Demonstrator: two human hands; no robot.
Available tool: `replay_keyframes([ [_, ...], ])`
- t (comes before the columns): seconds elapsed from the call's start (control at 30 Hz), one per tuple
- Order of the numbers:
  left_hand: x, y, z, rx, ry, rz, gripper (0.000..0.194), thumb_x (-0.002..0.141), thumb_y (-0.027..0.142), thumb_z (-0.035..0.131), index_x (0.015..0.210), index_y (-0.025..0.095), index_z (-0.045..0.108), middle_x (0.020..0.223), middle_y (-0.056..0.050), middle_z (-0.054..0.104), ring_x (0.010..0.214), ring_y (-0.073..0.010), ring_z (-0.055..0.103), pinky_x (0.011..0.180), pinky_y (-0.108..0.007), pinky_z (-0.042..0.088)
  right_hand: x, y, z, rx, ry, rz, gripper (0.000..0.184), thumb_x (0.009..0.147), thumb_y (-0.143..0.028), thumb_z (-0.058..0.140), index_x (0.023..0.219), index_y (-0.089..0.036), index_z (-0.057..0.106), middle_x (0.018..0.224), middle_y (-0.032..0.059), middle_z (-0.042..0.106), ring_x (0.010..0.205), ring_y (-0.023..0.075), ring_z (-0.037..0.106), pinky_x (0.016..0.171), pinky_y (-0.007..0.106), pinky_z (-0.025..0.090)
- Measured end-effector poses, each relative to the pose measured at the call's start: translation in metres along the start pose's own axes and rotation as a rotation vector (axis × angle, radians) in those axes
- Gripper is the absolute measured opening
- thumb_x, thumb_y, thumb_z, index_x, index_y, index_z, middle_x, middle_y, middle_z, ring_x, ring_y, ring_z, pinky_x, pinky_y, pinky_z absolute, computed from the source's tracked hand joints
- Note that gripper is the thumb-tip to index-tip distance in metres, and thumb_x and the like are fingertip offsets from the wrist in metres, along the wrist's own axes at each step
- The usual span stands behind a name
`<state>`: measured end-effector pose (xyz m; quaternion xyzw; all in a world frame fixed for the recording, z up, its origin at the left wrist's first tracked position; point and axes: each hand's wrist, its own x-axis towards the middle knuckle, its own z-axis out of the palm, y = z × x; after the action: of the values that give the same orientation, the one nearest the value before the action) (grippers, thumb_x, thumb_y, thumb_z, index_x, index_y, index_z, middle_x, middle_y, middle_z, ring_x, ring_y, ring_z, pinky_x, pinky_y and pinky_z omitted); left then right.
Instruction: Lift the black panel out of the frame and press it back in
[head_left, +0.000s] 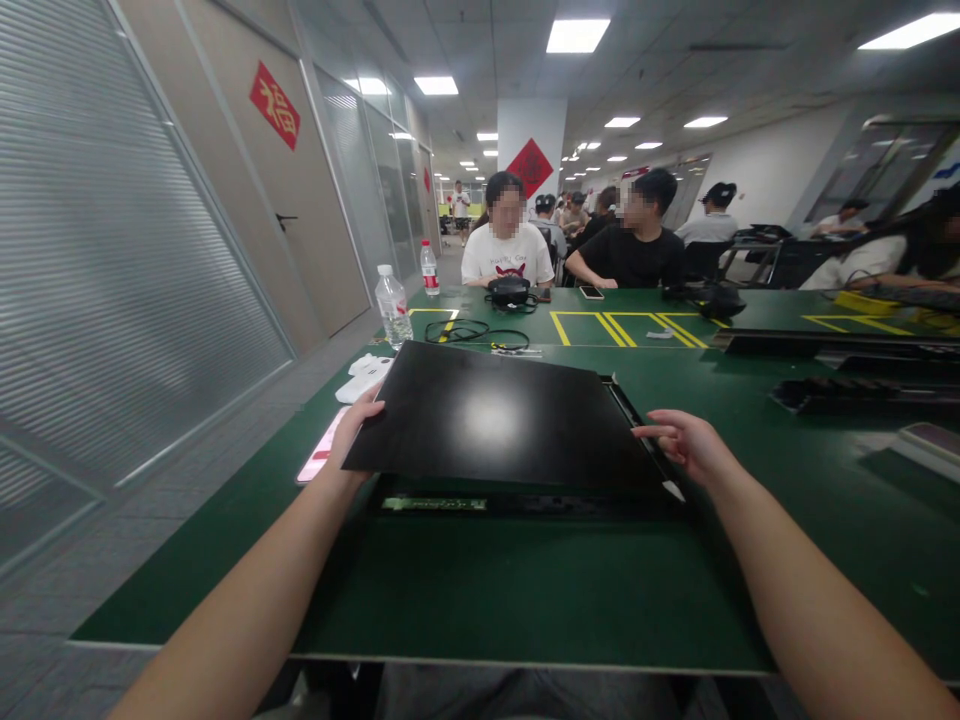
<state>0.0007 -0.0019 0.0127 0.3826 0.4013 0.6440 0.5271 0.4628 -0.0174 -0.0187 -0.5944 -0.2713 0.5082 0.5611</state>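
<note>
A flat, glossy black screen panel (465, 415) is tilted over the table, its left side raised. My left hand (358, 430) is closed around that left edge, thumb on top, the other fingers mostly hidden. At the opposite edge, my right hand (690, 445) has its fingers apart, fingertips at or near the panel's corner side; contact is hard to judge. Under the panel lies a black frame (585, 507), largely covered, with a green circuit board strip (435, 504) along its near side. A small white tab (673, 490) sticks out at the frame's near right corner.
The green table (525, 590) also bears a water bottle (393, 308), a phone (322, 447), a white item (364, 378) and a black cable (480, 333). Long black parts (840, 395) lie at right. Two people sit across the table; others are beyond.
</note>
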Motion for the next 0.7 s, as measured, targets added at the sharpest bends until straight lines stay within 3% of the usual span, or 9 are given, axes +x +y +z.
replay_keyframes([
  [0.17,0.000,0.001,0.000,0.030,0.072,0.004,0.044,0.055,0.023,0.073,0.098,0.020,0.079,0.084,-0.003,0.080,0.094,-0.0332,0.075,0.083,-0.040,0.063,0.000,0.000,0.001,-0.044,0.013,-0.014,0.011,0.078,-0.017,0.065,0.087,-0.017,0.060,0.076,0.0182,0.076,0.036,0.0040,0.031,0.030,0.014,0.021],
  [0.4,-0.002,0.002,0.002,0.005,0.074,0.009,0.033,0.048,0.026,0.081,0.080,0.020,0.076,0.076,-0.001,0.077,0.092,-0.0315,0.074,0.081,-0.036,0.060,-0.004,0.000,0.005,-0.119,0.027,-0.048,0.007,0.082,-0.018,0.062,0.087,-0.017,0.058,0.074,0.0176,0.076,0.036,0.0035,0.029,0.032,0.015,0.019],
  [0.7,0.010,-0.012,-0.010,0.040,0.116,0.027,0.045,0.049,0.027,0.085,0.093,0.019,0.078,0.088,-0.001,0.080,0.095,-0.0289,0.072,0.085,-0.034,0.055,0.000,0.002,0.001,-0.159,0.056,-0.076,0.011,0.079,-0.020,0.063,0.089,-0.018,0.058,0.077,0.0191,0.077,0.036,0.0044,0.028,0.033,0.017,0.019],
])
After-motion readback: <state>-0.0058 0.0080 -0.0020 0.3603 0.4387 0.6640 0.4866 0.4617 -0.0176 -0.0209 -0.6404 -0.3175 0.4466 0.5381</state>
